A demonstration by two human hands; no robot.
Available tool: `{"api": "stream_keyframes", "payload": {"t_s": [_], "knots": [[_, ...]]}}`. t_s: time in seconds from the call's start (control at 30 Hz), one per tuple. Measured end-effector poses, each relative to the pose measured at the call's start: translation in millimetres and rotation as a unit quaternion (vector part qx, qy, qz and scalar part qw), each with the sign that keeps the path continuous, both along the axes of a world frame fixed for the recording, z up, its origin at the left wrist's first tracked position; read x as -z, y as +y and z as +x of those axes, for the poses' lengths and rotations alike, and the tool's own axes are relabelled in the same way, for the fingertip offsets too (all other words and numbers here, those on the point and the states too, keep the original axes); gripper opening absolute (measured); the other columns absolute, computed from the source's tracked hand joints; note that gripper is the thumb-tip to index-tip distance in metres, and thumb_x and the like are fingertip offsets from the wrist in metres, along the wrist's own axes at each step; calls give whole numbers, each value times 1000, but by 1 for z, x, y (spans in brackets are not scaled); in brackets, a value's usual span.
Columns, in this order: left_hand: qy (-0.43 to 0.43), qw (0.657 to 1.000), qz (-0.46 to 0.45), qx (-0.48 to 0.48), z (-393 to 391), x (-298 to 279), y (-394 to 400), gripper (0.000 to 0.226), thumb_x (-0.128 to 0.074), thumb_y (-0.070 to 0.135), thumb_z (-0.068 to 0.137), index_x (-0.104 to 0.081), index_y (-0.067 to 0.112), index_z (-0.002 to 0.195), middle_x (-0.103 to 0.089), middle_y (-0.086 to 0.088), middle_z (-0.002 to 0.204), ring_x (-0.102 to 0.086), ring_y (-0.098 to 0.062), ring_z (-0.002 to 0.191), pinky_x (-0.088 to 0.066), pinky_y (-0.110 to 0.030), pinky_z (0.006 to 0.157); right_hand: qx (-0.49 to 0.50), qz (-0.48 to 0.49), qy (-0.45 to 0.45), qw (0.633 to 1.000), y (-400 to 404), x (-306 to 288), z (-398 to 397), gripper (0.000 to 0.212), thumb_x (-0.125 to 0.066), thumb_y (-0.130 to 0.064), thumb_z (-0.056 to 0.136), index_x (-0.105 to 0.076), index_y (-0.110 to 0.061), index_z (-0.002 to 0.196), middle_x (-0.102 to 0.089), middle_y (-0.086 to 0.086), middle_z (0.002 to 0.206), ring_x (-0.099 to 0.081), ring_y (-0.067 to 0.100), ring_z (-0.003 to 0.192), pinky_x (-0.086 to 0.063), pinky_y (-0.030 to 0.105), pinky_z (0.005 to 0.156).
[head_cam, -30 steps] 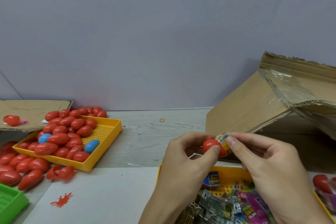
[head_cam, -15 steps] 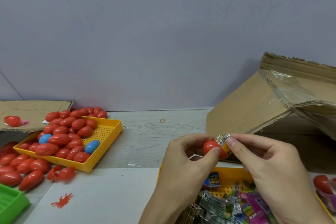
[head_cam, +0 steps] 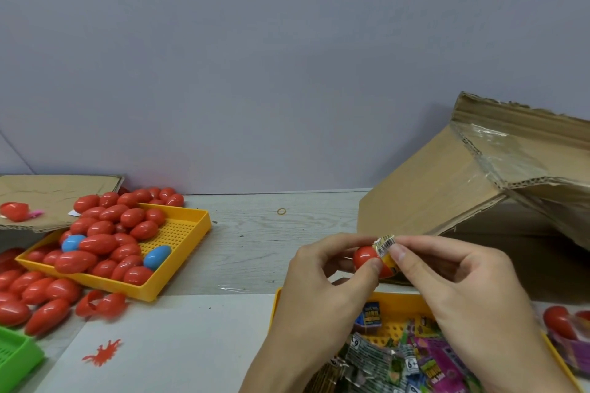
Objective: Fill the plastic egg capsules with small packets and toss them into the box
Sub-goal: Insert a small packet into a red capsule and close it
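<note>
1. Two hands met over the near tray: left hand (head_cam: 322,277) pinched a red egg capsule half (head_cam: 367,260) betw. thumb and forefinger, fingers curled round it.
2. Right hand (head_cam: 459,284) pinched a small folded packet (head_cam: 385,247), barcode side up, fingertips closed on its right end; packet's left end touched the capsule rim and looked partly tucked in.
3. Key relation: packet lay just right of the capsule, its long axis running roughly left-right toward the capsule's open side, which faced the right hand. Judged: push goes right-to-left, w/ left hand as the brace. How deep the packet sat — can't tell, fingers hid the opening.
4. Mating half wasn't clearly visible; possibly hidden behind the fingers.
5. Cardboard box (head_cam: 447,201) stood just behind the hands and to the right, opening facing the person, so the right hand was nearer for a toss.
6. Near yellow tray (head_cam: 396,306) under the hands held more printed packets (head_cam: 399,364).
7. Left side: another yellow tray (head_cam: 182,233) piled w/ closed red eggs (head_cam: 102,226) plus two blue eggs (head_cam: 157,257); more red ones loose on the table beside it, a green tray (head_cam: 16,357) at the edge.
8. Judged stage: stuffing not yet done; closing and tossing remain.
</note>
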State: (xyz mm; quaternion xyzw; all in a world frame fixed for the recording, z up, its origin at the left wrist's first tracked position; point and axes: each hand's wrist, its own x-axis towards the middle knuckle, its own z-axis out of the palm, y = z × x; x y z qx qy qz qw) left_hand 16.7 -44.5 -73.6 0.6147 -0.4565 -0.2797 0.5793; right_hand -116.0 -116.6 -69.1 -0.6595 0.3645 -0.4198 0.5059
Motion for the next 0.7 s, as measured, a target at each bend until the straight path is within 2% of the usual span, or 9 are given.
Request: {"api": "stream_keyframes", "payload": {"t_s": [0.1,0.2,0.27,0.33,0.43,0.53,0.6,0.7], "knots": [[14,1000,-11,2,-2,0,-1,20,-68,37,81,-76,35,100,-75,2,94,-71,-21,96,-59,-38,86,1,-14,-5,1000,0,1,0,12,-75,-22,80,-77,-33,75,-75,-17,75,-70,-2,74,-52,19,67],[19,1000,-16,-8,0,0,-1,18,-73,34,82,-76,33,100,-75,1,95,-71,-20,96,-59,-40,86,-17,-24,-4,1000,0,1,0,10,-74,-22,80,-78,-31,78,-76,-15,77,-71,-1,76,-54,20,67],[3,1000,-11,-9,2,1,-1,13,-76,29,85,-76,34,98,-75,6,92,-71,-16,93,-59,-38,86,-26,-30,-10,999,0,1,0,12,-74,-20,80,-78,-31,78,-75,-15,77,-70,-3,76,-54,13,61],[-3,1000,-2,-12,3,1,0,13,-78,28,84,-76,34,95,-75,8,91,-71,-13,92,-59,-36,85,-27,-24,-29,999,-2,2,0,13,-75,-19,79,-79,-31,76,-76,-15,77,-70,-3,76,-50,6,63],[-2,1000,9,-24,2,1,0,15,-81,28,80,-76,34,93,-74,9,94,-70,-9,94,-59,-31,83,-26,-7,-56,998,-3,2,0,17,-74,-29,74,-77,-43,82,-76,-13,80,-71,0,79,-53,10,68],[3,1000,9,-30,1,1,1,17,-82,27,79,-74,41,84,-74,10,94,-70,-7,93,-59,-27,81,-31,0,-64,997,-2,-1,1,20,-70,-41,63,-76,-48,81,-76,-14,80,-70,-2,79,-52,9,62],[3,999,10,-31,2,0,1,16,-82,29,78,-75,41,85,-74,10,93,-71,-8,92,-60,-29,81,-40,2,-66,997,-1,-3,0,21,-68,-41,62,-76,-48,80,-76,-14,79,-69,-4,77,-49,6,59],[2,999,10,-31,2,0,2,15,-81,30,79,-76,39,90,-74,7,91,-71,-11,91,-60,-35,81,-55,4,-68,996,-2,-3,0,18,-71,-32,69,-76,-46,80,-76,-14,79,-70,-4,76,-48,5,59]]}}
